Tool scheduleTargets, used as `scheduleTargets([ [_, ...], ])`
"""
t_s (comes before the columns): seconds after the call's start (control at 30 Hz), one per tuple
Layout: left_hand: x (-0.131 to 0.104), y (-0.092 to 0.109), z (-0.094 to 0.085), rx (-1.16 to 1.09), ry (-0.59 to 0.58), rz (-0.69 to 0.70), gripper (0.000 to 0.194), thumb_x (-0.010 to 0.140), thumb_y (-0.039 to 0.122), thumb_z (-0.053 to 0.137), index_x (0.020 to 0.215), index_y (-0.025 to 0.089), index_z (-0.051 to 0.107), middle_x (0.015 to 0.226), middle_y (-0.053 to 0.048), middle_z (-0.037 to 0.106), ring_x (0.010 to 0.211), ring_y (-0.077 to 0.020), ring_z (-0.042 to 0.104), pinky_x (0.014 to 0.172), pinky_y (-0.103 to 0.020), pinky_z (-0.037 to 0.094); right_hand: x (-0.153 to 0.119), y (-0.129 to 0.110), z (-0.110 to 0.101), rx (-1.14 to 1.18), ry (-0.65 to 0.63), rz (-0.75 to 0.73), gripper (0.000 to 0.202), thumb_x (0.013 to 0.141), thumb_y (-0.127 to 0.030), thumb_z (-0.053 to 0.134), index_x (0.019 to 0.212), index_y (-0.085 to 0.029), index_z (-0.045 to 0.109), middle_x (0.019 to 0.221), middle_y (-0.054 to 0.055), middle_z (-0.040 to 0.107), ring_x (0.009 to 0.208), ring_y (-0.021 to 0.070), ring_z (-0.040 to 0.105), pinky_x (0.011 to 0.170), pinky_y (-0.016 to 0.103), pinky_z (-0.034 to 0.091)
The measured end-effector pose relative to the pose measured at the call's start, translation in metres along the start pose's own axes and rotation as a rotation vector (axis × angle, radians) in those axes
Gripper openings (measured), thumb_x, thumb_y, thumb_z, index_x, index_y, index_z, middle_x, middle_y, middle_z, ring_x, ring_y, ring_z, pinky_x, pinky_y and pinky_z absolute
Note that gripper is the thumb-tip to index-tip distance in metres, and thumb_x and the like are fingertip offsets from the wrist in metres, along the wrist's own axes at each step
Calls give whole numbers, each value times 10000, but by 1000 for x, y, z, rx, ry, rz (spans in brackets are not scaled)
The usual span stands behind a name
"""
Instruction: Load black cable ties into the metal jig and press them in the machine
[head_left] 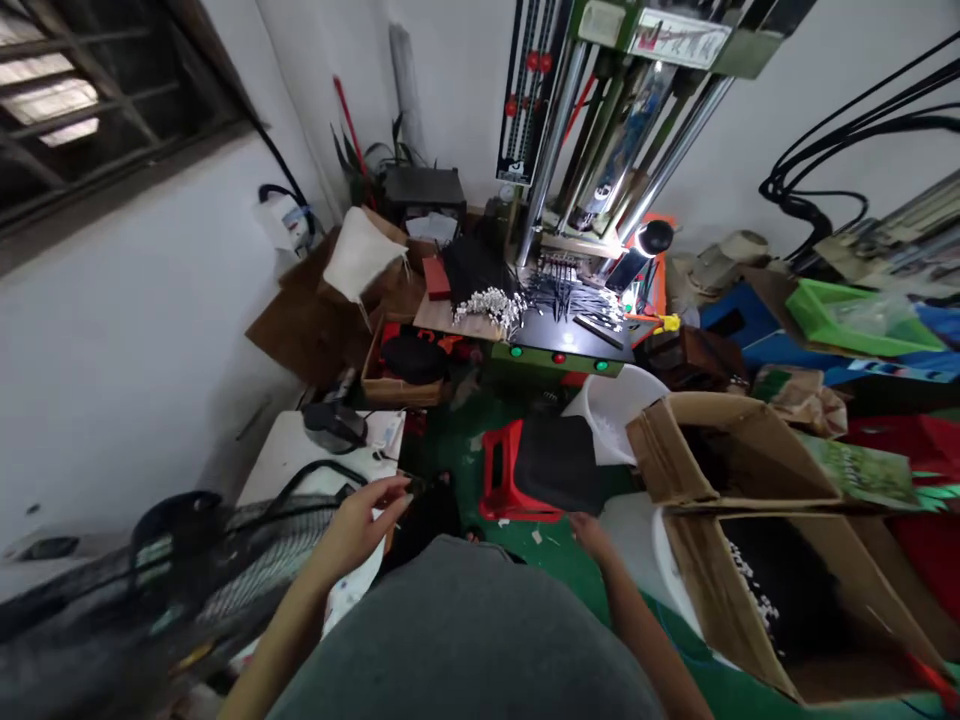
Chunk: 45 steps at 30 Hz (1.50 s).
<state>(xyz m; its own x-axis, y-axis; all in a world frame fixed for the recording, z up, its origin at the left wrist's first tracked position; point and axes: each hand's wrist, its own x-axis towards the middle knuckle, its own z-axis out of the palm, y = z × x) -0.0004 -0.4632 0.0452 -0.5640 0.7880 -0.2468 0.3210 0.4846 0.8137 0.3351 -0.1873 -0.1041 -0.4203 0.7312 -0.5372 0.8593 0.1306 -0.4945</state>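
My left hand (373,517) is held out over the edge of a white table (289,455), its thumb and fingers apart and nothing between them. Low on the other side, my right hand (591,537) is at the near edge of a black seat pad (559,463) lying on a red plastic stool (501,470). Its fingers are partly hidden and blurred, so I cannot make out whether they grip the pad or only lie near it. Ahead stands a press machine (559,350) with black cables (570,298) spread on its lit worktop.
A fan (262,560) stands close on my left. Cardboard boxes (750,450) are at the right, one containing black cables (795,590) with white ends. A white bucket (619,410) is behind the stool. Another cable bundle (491,305) lies left of the press.
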Motion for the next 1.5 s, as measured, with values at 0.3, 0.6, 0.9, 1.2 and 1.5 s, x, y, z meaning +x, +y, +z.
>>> scheduleTargets([
  [0.3,244,16,-57,53,-200,141,405,889,490,533,1149,202,652,1021,-69,711,913,-215,670,806,-323,538,146,-99,-12,-107,-110,31,247,954,-328,612,1114,-141,632,1108,71,647,1000,188,642,887,385,553],
  [0.6,433,85,-83,161,-378,326,395,906,497,519,1163,229,653,1057,-66,704,952,-222,667,874,-347,524,264,-166,-175,-255,272,-18,353,952,-249,581,1290,-145,566,1302,130,580,1228,259,550,1067,498,443],
  [0.9,506,77,-10,-125,-452,72,411,910,550,514,1156,261,672,1163,-61,707,1079,-247,668,970,-401,536,499,-255,-326,-568,268,-326,826,766,-295,760,1465,-63,387,1499,258,385,1389,362,391,1138,502,348],
  [1.2,612,117,59,-2,-406,369,320,941,396,565,1257,348,578,1179,11,671,1069,-139,650,946,-219,519,627,-222,-348,-731,35,-669,1243,670,-804,659,1533,-18,232,1508,300,321,1417,402,289,1150,547,279],
  [1.5,593,176,251,229,-309,736,326,968,253,522,1293,232,542,1281,-63,600,1176,-173,580,1022,-315,498,637,-193,-354,-678,2,-839,1319,566,-884,645,1523,-58,267,1406,260,409,1309,407,391,1098,541,349],
])
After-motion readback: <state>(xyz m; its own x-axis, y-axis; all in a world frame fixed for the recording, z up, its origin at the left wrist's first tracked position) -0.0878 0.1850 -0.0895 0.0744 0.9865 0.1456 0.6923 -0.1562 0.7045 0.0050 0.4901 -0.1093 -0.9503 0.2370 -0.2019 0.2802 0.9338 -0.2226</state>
